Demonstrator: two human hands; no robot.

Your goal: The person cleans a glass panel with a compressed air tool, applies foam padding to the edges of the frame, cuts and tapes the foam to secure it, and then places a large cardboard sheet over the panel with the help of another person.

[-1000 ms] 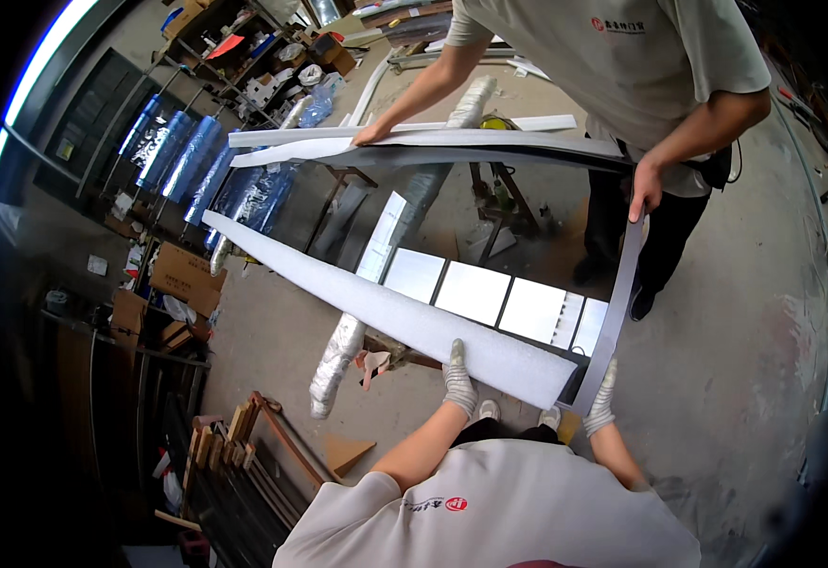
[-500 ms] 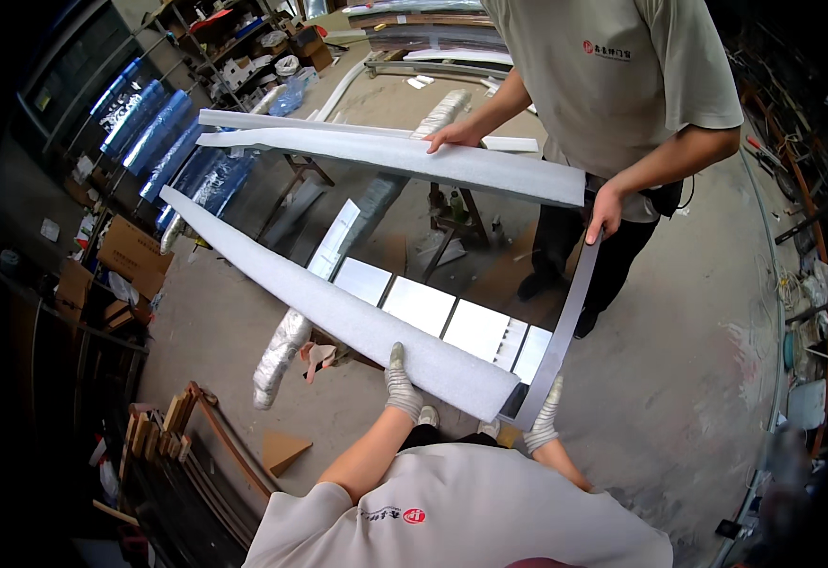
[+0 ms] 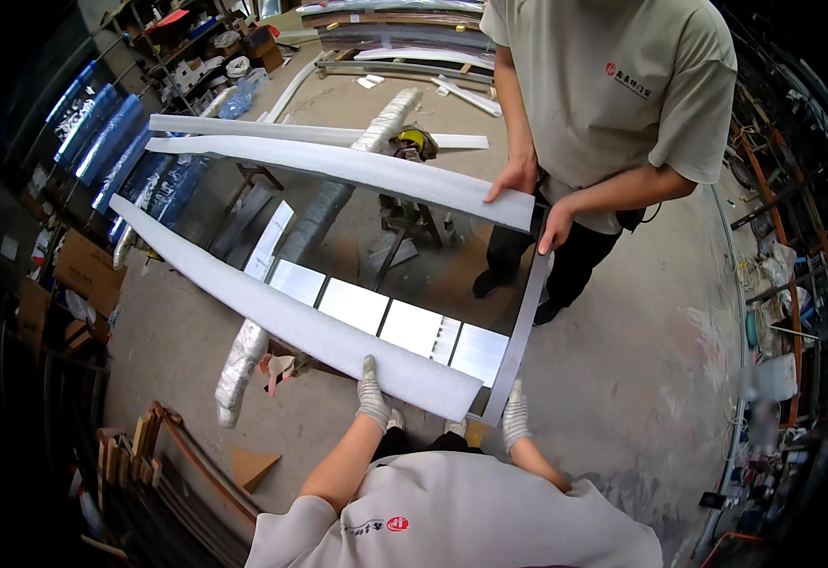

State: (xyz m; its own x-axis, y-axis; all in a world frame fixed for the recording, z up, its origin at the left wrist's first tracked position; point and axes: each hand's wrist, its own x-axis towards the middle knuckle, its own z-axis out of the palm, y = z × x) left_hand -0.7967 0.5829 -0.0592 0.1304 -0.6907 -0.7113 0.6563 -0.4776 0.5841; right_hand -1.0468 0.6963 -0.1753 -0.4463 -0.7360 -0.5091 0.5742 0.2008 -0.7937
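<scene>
A long framed panel (image 3: 376, 254), see-through in its middle, lies before me with white foam along its long sides. Bright white rectangles (image 3: 354, 305) show in it; I cannot tell whether they are reflections. My left hand (image 3: 371, 390), in a pale knit glove, grips the near foam strip (image 3: 291, 317), thumb on top, other fingers hidden beneath. At the near right corner, my gloved right hand (image 3: 515, 417) closes against the outer side of a grey end strip (image 3: 518, 346). Across from me, a co-worker has one hand on the far foam strip (image 3: 338, 168) and the other on the end strip's far end.
Wrapped support bars (image 3: 242, 369) and a trestle (image 3: 412, 222) stand under the panel. Blue film-wrapped rolls (image 3: 111, 142) and cardboard boxes (image 3: 88, 265) are at left. Wood offcuts (image 3: 130, 459) sit at lower left; a crowded rack (image 3: 792, 284) lines the right.
The panel and both my hands appear farther left in view. The co-worker's hand on the far foam has slid right toward the corner. The end strip now sits closer along the panel's end.
</scene>
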